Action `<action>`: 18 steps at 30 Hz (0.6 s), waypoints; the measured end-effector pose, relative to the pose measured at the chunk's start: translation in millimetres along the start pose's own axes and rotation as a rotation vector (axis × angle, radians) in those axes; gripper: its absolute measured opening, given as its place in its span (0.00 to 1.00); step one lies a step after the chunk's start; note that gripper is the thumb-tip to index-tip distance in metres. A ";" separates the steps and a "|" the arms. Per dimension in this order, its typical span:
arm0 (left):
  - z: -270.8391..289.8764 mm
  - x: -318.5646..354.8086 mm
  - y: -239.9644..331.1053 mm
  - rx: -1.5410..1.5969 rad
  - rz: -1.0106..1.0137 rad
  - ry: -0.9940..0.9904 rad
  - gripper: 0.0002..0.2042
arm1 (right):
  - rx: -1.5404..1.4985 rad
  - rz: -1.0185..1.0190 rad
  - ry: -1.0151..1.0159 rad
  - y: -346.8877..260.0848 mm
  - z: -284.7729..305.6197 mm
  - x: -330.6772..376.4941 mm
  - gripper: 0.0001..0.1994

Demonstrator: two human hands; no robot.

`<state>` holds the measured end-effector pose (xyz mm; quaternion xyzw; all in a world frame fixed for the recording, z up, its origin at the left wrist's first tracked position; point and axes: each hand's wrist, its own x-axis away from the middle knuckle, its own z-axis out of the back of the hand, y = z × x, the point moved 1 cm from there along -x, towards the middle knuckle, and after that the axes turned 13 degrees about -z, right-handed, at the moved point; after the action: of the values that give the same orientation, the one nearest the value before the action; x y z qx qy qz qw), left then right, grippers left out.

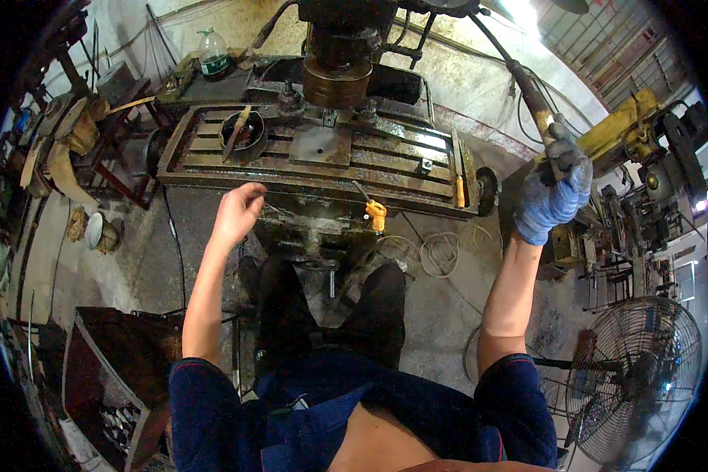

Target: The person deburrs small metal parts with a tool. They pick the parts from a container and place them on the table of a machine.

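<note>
My right hand (554, 189), in a blue-grey knitted glove, is wrapped round the end of a long lever (532, 94) that slopes down from the machine head. My bare left hand (240, 212) is just in front of the slotted machine table (204, 169), its fingers curled together. Whether something small is between those fingers is hidden. Under the spindle head (337, 79), a flat metal plate (320, 147) with a dark hole lies on the table. Left of the plate stands a round pot (248, 141) with a brush (237, 130) resting across it.
A yellow-handled tool (459, 185) lies at the table's right end, near a small metal block (425, 165). A yellow hand-held device (376, 214) hangs at the front edge. A caged fan (633, 381) stands at lower right, an open metal cabinet (114, 377) at lower left. Cable coils (439, 254) lie on the floor.
</note>
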<state>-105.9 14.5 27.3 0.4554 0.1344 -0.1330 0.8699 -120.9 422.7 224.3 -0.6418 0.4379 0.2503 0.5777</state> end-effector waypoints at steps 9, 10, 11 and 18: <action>6.3 32.5 23.2 -0.106 -0.045 -0.026 0.12 | 0.009 -0.079 0.090 5.7 -0.7 16.6 0.16; 9.6 38.2 27.1 -0.145 -0.070 -0.023 0.12 | 0.075 -0.094 0.120 4.0 -2.1 18.0 0.17; 13.7 44.4 31.6 -0.165 -0.064 -0.033 0.12 | 0.053 -0.094 0.097 4.3 -1.8 19.0 0.18; 62.5 86.4 93.5 -0.225 -0.022 -0.074 0.12 | 0.018 -0.013 0.014 15.8 4.9 24.0 0.19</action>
<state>14.5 4.8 101.7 0.3480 0.1216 -0.1434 0.9184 -121.6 421.7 195.2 -0.6411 0.4400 0.2382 0.5820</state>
